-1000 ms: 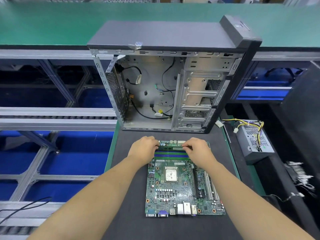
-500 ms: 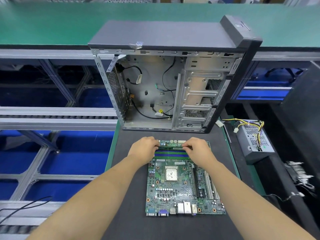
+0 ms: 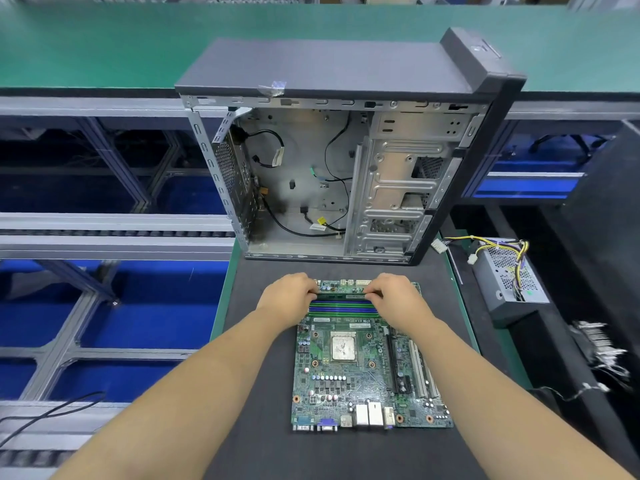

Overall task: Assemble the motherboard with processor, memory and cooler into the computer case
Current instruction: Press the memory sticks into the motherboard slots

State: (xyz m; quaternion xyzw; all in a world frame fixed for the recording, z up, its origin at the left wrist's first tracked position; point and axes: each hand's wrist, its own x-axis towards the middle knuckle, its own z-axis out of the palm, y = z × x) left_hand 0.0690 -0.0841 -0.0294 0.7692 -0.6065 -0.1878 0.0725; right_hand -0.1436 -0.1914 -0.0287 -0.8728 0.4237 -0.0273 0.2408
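Case (image 3: 346,71) behind motherboard (image 3: 367,375); supply (image 3: 512,282) right

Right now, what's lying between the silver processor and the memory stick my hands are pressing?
In the head view, blue and green memory slots lie between the processor and the memory stick.

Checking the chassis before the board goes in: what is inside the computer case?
Inside the computer case: loose black cables and a bare metal drive cage. No board is mounted. The cage hides whatever is behind it.
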